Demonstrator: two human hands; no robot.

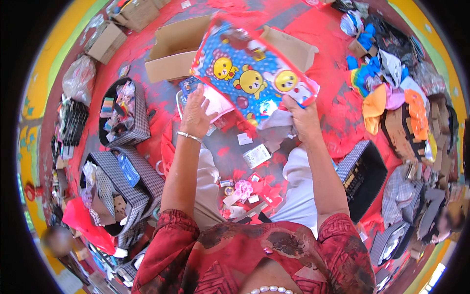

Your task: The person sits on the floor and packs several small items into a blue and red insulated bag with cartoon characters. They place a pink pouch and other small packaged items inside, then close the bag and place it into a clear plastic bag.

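My right hand [301, 117] grips the lower right corner of a flat blue pouch [248, 73] with red edging and yellow cartoon bears. The pouch is held up, tilted, and its shiny surface catches the light. A grey cloth [275, 128] hangs just below the pouch beside my right fingers; whether my hand also holds it I cannot tell. My left hand [197, 113], with a bangle at the wrist, has its fingers spread and holds nothing. Close by it is a pink item [216, 102], partly hidden under the pouch.
An open cardboard box [171, 63] stands beyond the pouch. Checked fabric bins [142, 122] full of small goods are at my left; a dark-lined bin [367, 183] is at my right. Small packets and a pink flower [243, 189] lie between my legs. Colourful cloth [374, 105] is heaped far right.
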